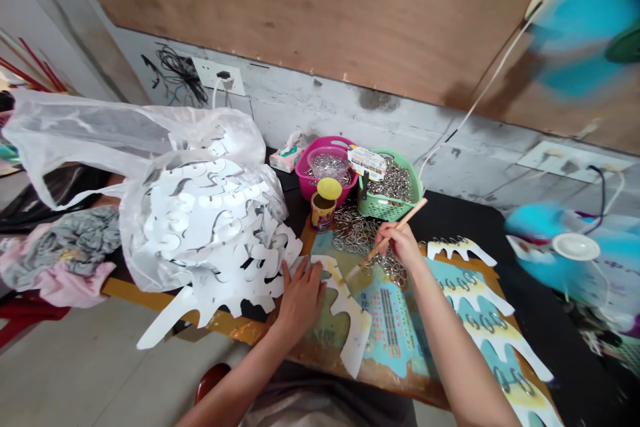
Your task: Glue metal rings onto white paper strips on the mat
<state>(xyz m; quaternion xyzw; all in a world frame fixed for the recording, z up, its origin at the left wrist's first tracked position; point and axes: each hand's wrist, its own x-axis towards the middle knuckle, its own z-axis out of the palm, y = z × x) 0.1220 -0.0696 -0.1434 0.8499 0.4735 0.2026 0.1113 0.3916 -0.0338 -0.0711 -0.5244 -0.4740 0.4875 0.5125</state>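
Observation:
My right hand [399,245] grips the wooden handle of a paint brush [414,211], tilted so that its bristles meet the upper edge of a scalloped white cut-out [356,323]. Yellowish wet-looking smears run along that edge. With fingers spread, my left hand [301,297] lies flat at the cut-out's left end. Beyond the hands stands an opened can [323,212] with a yellow lid. Loose metal rings [347,230] are heaped beside it. On the right, several similar white cut-outs [500,323] lie in a row with metal rings along their yellowed edges.
A plastic bag [135,240] spills many white cut-outs at the left, near crumpled cloth [80,247]. Pink [305,177] and green [387,211] baskets hold metal pieces against the wall. A blurred blue-bladed fan [575,247] stands at the right; a cable [483,97] hangs down.

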